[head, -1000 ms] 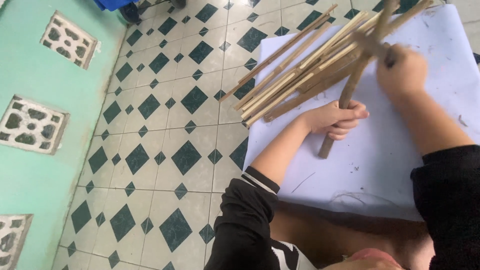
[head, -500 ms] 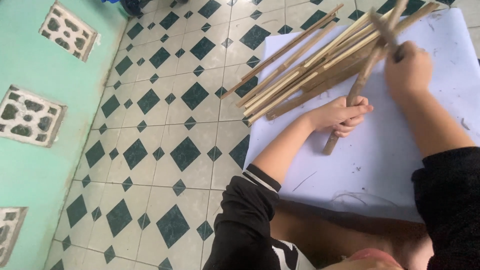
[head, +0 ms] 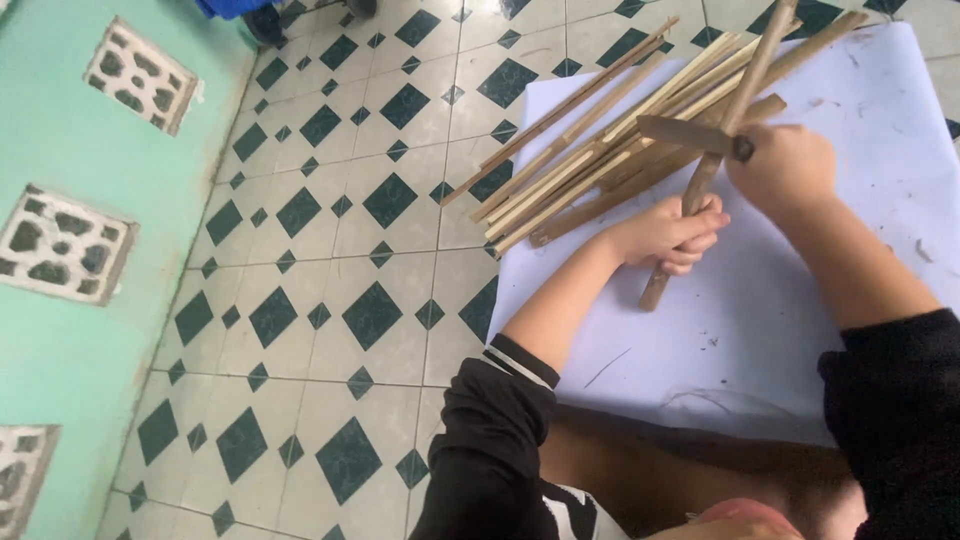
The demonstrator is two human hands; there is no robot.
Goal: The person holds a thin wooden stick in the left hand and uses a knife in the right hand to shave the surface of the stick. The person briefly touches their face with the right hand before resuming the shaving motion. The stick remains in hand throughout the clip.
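Observation:
My left hand (head: 668, 232) is closed around a long bamboo stick (head: 712, 163) that stands tilted, its lower end resting on a pale lilac sheet (head: 780, 310). My right hand (head: 785, 168) grips a knife (head: 690, 137) whose flat blade points left and lies against the stick just above my left hand. A pile of split bamboo strips (head: 600, 150) lies on the sheet behind both hands.
The sheet lies on a floor of white tiles with dark green diamonds (head: 340, 260). A mint-green wall with patterned vent blocks (head: 60, 245) runs along the left. My knees sit at the sheet's near edge. Something blue (head: 235, 8) stands at the top left.
My right hand with the knife has slid down the stick toward my left hand. The left hand keeps the same hold.

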